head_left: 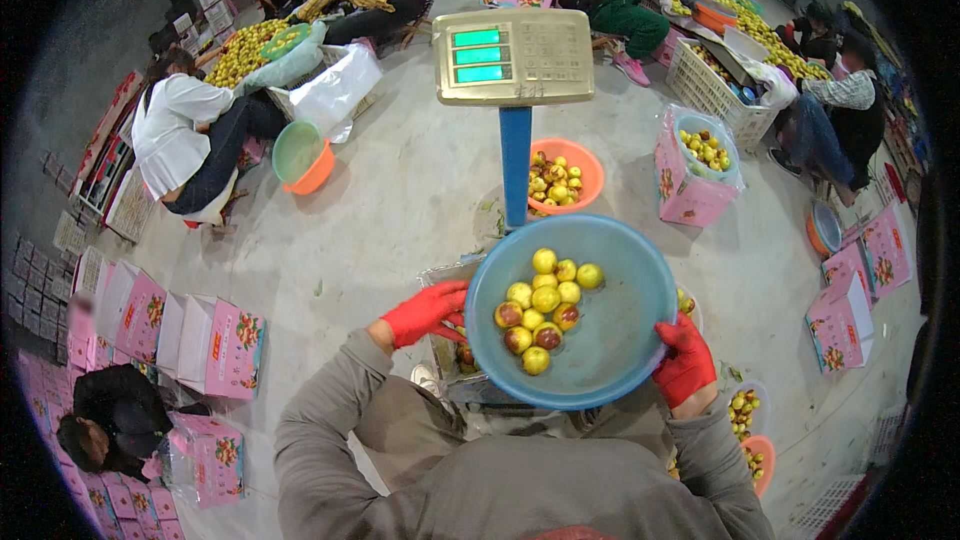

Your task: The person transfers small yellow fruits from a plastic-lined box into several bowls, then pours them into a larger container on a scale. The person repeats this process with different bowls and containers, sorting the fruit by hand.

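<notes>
A round blue plastic basin (630,300) with several yellow-green and brown jujube fruits (546,298) lies before me, over the base of a digital platform scale. My left hand (429,313), in a red glove, is at the basin's left rim; whether its fingers grip the rim is hard to tell. My right hand (684,362), also red-gloved, is closed on the right rim, thumb on top. The scale's display head (514,56), with lit green readouts, stands on a blue post (515,165) beyond the basin. An open container is partly hidden beneath the basin's left side.
An orange basin of fruit (589,176) sits behind the post. Right of it stands a pink carton (694,191) topped by a fruit-filled basin. More fruit basins (763,457) are by my right elbow. Pink cartons (232,349) stand at left. Several people sit around fruit heaps farther off.
</notes>
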`<move>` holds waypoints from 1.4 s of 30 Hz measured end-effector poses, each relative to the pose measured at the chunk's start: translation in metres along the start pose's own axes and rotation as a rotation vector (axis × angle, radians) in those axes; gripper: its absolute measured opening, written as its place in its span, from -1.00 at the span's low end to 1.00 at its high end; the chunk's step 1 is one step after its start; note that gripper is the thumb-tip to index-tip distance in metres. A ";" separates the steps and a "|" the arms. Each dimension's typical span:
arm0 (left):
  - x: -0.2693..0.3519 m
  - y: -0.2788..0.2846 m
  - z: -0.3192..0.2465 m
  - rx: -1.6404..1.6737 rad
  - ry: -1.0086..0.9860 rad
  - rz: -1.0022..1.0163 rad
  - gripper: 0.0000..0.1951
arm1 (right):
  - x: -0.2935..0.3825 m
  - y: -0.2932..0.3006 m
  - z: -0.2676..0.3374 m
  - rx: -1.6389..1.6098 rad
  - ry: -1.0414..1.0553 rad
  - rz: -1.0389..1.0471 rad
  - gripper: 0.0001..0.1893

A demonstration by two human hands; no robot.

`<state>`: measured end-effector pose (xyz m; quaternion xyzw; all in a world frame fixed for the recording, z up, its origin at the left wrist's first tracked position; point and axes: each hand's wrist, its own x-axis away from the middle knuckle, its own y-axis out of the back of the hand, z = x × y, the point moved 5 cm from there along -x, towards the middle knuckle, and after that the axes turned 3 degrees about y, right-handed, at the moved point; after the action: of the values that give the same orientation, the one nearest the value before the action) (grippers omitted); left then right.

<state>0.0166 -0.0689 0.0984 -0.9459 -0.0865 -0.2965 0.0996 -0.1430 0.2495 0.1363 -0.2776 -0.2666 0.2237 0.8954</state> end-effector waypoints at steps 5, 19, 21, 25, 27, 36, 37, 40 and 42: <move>-0.035 -0.010 0.011 0.098 0.066 0.068 -0.55 | 0.008 -0.002 -0.013 0.039 -0.198 0.020 -0.88; -0.102 0.023 0.093 -0.393 0.295 0.453 -0.70 | -0.086 -0.130 -0.036 -0.082 -0.288 0.391 -0.67; -0.095 0.020 0.081 -0.335 0.270 0.432 -0.70 | -0.098 -0.149 -0.036 -0.102 -0.328 0.428 -0.66; -0.071 0.012 0.055 -0.241 0.182 0.348 -0.71 | -0.085 -0.168 -0.023 -0.065 -0.380 0.539 -0.56; -0.052 0.016 0.042 -0.176 0.113 0.262 -0.72 | -0.068 -0.165 -0.010 -0.005 -0.336 0.654 -0.50; 0.061 0.116 0.042 0.270 -0.158 -0.405 -0.73 | -0.054 -0.071 0.008 0.105 -0.176 0.382 -0.49; 0.066 0.134 0.057 0.340 -0.197 -0.490 -0.72 | -0.056 -0.057 0.005 0.114 -0.173 0.272 -0.51; 0.070 0.209 0.090 0.498 -0.336 -0.778 -0.83 | -0.057 -0.030 -0.006 0.084 -0.163 0.103 -0.56; 0.072 0.271 0.087 0.479 -0.359 -0.990 -0.81 | -0.059 -0.023 -0.011 0.056 -0.165 0.085 -0.58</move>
<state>0.1822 -0.3023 0.0330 -0.7793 -0.5989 -0.1149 0.1441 -0.1748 0.1960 0.1217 -0.2444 -0.3210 0.2909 0.8675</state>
